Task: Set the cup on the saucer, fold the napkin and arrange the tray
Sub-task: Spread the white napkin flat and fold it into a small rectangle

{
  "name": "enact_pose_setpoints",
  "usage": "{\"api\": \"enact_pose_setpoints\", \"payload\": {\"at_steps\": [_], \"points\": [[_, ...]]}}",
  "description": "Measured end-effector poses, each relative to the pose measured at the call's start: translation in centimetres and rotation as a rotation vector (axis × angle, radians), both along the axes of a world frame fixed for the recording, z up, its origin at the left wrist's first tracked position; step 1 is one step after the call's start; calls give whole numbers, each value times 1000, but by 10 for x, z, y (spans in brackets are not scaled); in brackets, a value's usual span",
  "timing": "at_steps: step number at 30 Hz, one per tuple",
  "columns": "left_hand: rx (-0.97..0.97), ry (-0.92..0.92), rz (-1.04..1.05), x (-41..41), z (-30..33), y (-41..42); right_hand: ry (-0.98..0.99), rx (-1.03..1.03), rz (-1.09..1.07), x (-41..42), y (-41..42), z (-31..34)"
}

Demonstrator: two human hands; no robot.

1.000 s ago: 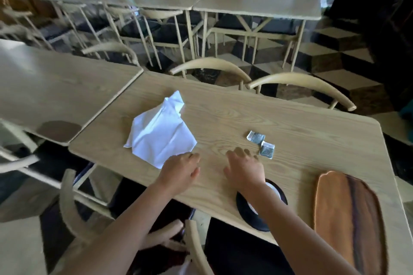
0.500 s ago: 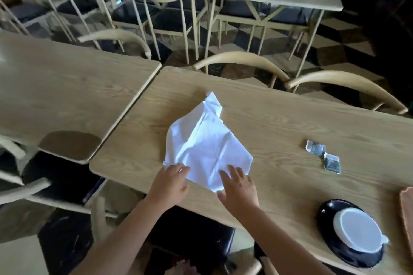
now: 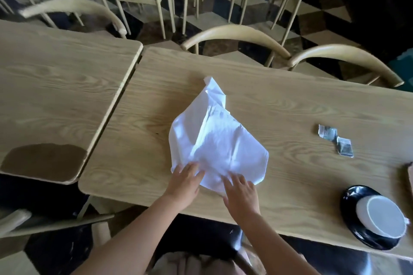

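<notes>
From the head view we see the crumpled white cloth napkin (image 3: pixel 214 143) lying mid-table near the front edge of the pale wooden table (image 3: pixel 290 100), bare wood all round it, with our left hand (image 3: pixel 184 182) and right hand (image 3: pixel 241 195) resting spread-fingered on its near corner. To the right lie two small foil packets (image 3: pixel 335 140), and near the front edge the white cup (image 3: pixel 382 216) sits upside down on the black saucer (image 3: pixel 350 198). We catch only a brown sliver of the wooden tray (image 3: pixel 410 172), cut off at the frame's right edge.

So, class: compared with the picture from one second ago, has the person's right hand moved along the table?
Yes. The right hand has gone left, away from the two foil packets and saucer, and now rests on the napkin.
</notes>
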State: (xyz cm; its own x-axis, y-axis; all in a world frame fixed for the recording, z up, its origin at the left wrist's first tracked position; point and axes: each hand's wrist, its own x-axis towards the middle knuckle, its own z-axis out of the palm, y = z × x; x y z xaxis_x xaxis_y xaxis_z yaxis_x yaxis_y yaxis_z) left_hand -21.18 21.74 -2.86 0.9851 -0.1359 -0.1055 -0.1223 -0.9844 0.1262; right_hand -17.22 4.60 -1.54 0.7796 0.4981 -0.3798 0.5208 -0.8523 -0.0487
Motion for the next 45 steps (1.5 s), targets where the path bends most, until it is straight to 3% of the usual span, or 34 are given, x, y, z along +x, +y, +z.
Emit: {"api": "enact_pose_setpoints", "payload": {"at_steps": [5, 11, 15, 20, 23, 28, 33, 35, 38, 40, 43, 45], "points": [[-58, -73, 23, 16, -2, 4, -191, 21, 27, 7, 3, -2], [-262, 57, 188, 32, 22, 22, -60, 169, -115, 38, -2, 18], [-261, 74, 348, 45, 44, 44, -102, 332, -106, 71, -7, 62], [-253, 84, 400, 67, 89, 49, -175, 316, 79, 103, 2, 122], [-183, 84, 448, 83, 121, 64, -233, 343, 86, 117, 4, 161], [-248, -68, 410, 96, 176, 96, -221, 431, 62, 132, -8, 221], [-177, -201, 363, 94, 210, 110, -244, 643, 21, 146, -22, 272], [-288, -262, 381, 94, 220, 115, -189, 660, 38, 152, -29, 290], [-534, -348, 413, 102, 244, 119, -17, 529, 127, 159, -43, 312], [-556, -150, 318, 107, 268, 125, 89, 406, 137, 167, -54, 323], [-280, 287, 151, 117, 300, 128, 204, 206, 94, 180, -63, 327], [-127, 314, 105, 132, 310, 127, 181, 153, 76, 187, -60, 326]]}}
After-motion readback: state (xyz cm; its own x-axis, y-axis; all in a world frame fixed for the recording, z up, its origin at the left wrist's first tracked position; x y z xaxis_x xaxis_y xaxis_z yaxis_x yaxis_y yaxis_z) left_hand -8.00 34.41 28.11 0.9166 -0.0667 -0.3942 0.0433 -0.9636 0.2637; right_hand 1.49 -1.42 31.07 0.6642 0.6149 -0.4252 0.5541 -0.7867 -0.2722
